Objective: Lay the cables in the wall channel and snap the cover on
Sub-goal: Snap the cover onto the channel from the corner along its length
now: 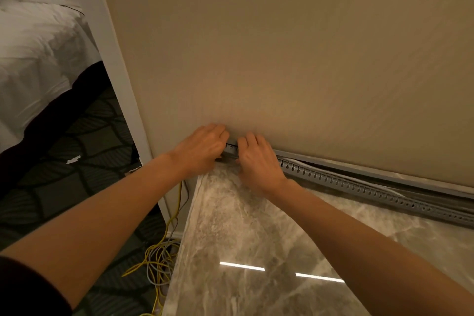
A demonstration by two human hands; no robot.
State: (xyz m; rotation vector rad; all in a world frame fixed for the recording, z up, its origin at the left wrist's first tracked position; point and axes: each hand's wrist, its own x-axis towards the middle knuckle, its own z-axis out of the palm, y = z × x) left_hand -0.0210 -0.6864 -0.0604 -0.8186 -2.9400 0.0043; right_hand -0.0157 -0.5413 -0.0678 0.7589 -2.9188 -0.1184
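Fingers of left hand (202, 150) and right hand (259, 164) curled over left end of long grey perforated plastic channel (359, 187) at foot of beige wall (282, 59); thin white cable (341, 174) lying inside.

Bare arms stretched forward, left hand (202, 149) and right hand (259, 164) side by side, fingers curled on channel (231, 149)

Beige wall (295, 46) meets marble surface (256, 226); carpet (77, 141) and bed (36, 54) lie left.
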